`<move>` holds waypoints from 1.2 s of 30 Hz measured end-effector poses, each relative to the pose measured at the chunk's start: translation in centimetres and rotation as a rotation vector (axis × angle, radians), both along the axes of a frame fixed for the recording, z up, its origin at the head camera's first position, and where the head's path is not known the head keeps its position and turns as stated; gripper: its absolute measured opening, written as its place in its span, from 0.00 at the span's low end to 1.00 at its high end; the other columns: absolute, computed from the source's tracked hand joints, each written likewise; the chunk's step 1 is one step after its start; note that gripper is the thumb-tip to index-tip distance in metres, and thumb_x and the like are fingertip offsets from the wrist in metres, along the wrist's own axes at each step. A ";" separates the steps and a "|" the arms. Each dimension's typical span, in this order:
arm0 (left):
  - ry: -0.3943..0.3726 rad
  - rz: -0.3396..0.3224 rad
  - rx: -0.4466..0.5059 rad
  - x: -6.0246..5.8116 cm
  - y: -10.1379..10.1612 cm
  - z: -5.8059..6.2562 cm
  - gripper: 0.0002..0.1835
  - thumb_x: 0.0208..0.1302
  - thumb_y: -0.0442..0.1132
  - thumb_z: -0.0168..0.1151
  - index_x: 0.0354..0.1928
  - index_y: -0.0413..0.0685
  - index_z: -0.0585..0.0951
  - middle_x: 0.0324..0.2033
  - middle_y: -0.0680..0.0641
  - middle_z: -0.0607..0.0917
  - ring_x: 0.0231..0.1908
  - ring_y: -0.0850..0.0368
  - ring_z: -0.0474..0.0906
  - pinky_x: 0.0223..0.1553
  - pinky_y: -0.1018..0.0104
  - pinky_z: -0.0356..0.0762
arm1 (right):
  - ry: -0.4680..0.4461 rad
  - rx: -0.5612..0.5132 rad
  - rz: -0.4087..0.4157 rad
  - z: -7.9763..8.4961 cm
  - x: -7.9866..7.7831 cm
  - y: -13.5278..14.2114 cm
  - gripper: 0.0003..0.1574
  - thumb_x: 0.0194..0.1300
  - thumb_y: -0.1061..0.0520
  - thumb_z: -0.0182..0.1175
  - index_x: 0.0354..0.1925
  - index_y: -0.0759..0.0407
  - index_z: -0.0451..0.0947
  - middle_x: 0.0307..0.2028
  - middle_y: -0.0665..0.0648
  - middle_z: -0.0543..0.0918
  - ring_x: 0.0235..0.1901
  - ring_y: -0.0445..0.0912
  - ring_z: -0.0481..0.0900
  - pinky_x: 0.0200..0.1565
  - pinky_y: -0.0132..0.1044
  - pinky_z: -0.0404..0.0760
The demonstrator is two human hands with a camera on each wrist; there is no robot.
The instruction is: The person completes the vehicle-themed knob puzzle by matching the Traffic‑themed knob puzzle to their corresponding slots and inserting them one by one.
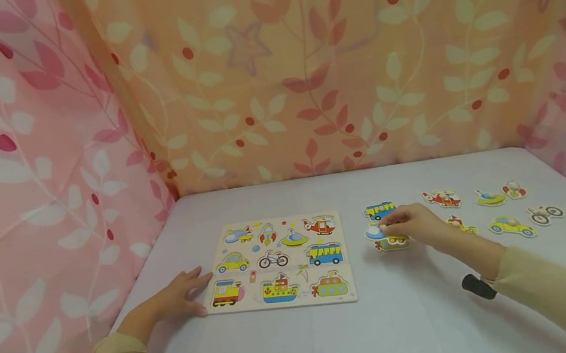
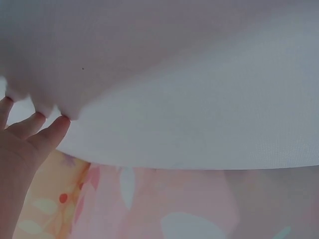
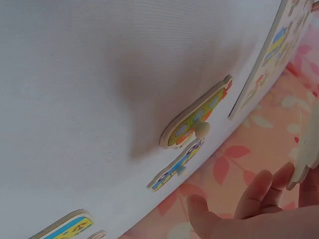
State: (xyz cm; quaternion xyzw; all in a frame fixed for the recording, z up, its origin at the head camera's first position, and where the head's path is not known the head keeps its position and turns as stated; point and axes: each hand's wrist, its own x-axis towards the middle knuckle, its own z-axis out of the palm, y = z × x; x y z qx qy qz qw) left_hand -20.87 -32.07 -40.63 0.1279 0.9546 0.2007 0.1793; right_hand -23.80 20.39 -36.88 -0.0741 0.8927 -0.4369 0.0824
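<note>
Between thumb and fingers, my right hand (image 1: pixel 420 226) pinches a wooden airplane puzzle piece (image 1: pixel 376 233) by its knob. The airplane is raised over a green submarine piece (image 1: pixel 394 244), partly covering it in the head view. Seen from the right wrist, the held piece (image 3: pixel 308 142) shows edge-on at the right, while the submarine (image 3: pixel 197 117) lies flat with its round knob up. A bus piece (image 1: pixel 380 210) lies just behind. My left hand (image 1: pixel 177 295) rests on the table with fingers spread, fingertips by the left edge of the vehicle puzzle board (image 1: pixel 292 238).
To the right lie a helicopter piece (image 1: pixel 442 198), a flying saucer (image 1: pixel 490 197), a rocket (image 1: pixel 513 190), a yellow car (image 1: pixel 513 226), a bicycle (image 1: pixel 545 214) and a partly hidden red-and-yellow piece (image 1: pixel 462 225). Patterned curtains (image 1: pixel 332 61) stand behind the white table (image 1: pixel 285 345).
</note>
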 end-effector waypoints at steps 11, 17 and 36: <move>0.008 0.011 -0.013 0.2 0.3 -0.1 0.47 0.49 0.49 0.75 0.71 0.43 0.65 0.70 0.28 0.55 0.67 0.21 0.40 0.61 0.25 0.44 | -0.030 -0.050 -0.012 0.1 -1.2 -2.5 0.22 0.63 0.49 0.67 0.50 0.62 0.83 0.45 0.59 0.81 0.41 0.50 0.73 0.40 0.39 0.78; 0.020 0.011 -0.015 0.2 0.2 -0.2 0.47 0.50 0.49 0.75 0.71 0.44 0.66 0.71 0.29 0.55 0.68 0.22 0.40 0.61 0.25 0.44 | -0.077 -0.089 -0.040 0.5 -1.5 -4.1 0.20 0.65 0.50 0.65 0.50 0.61 0.82 0.47 0.59 0.81 0.43 0.51 0.73 0.44 0.41 0.79; -0.013 0.034 0.016 0.2 0.0 -0.1 0.48 0.49 0.49 0.75 0.72 0.48 0.65 0.73 0.33 0.53 0.70 0.26 0.36 0.60 0.23 0.40 | -0.133 -0.206 -0.050 0.4 -3.4 -9.7 0.17 0.65 0.55 0.64 0.51 0.60 0.82 0.52 0.61 0.80 0.57 0.57 0.68 0.62 0.61 0.64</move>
